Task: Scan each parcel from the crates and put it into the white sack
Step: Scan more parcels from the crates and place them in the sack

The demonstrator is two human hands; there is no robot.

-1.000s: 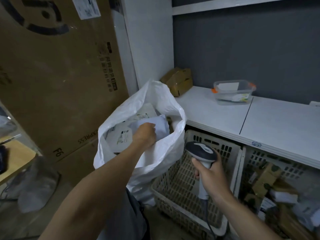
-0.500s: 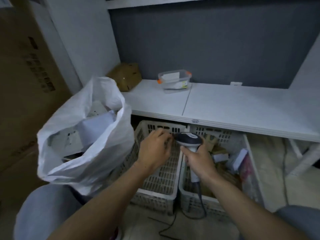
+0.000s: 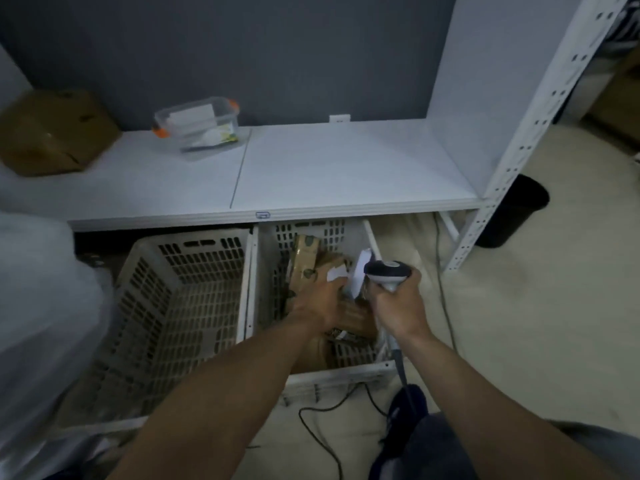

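Observation:
Two perforated plastic crates stand under a white shelf. The left crate shows no parcels inside. The right crate holds several cardboard and white parcels. My left hand reaches down into the right crate among the parcels; its fingers are hidden, so a grip cannot be told. My right hand grips the handle of a barcode scanner above the crate's right side. The white sack fills the left edge.
A white shelf carries a brown cardboard box and a clear lidded tub. A white rack post rises at right, with a black bin behind it. The scanner cable trails over the floor.
My left hand left the sack, swung right over the crates and dropped into the right crate. The view turned right, pushing the sack to the left edge. The scanner stayed in my right hand.

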